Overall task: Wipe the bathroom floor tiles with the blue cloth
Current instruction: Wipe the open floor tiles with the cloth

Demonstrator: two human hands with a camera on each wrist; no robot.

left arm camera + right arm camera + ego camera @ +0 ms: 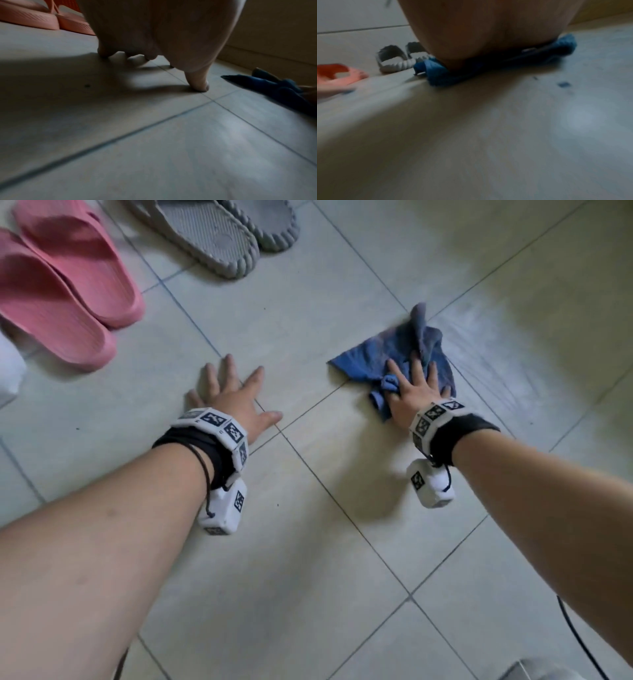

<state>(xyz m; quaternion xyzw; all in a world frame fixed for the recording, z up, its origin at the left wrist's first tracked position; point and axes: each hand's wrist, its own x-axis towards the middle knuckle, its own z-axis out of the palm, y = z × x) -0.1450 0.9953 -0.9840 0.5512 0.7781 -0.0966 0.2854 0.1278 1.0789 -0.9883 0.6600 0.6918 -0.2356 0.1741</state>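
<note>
While both arms reach forward over the floor tiles (308,508), notes run left to right. Far left: pink slippers (61,296), with grey slippers (219,237) just beyond; both pairs well apart from the work.

Left hand (233,398): fingers spread and straight, flat on bare tile, holding nothing. The left wrist view shows the fingertips (200,86) touching the floor beside a grout line. Judged a brace for body weight.

Right hand (414,392): palm down on the blue cloth (397,350), fingers splayed and near straight, pressing, not clutching; one small fold bunches up between thumb and forefinger. The cloth lies crumpled on the tile at a grout crossing, one corner peaked on the far side. The right wrist view shows the cloth pinned under the palm, edges sticking out either side.

Streaked, paler tile lies to the right of the cloth; judged freshly wiped and damp.

Step in hand, by judgement: a wiping stroke. To do it well: flatten the cloth for more contact, keep even palm pressure, overlap passes, follow grout lines, work toward the dry tiles on the left, clear of the slippers.
</note>
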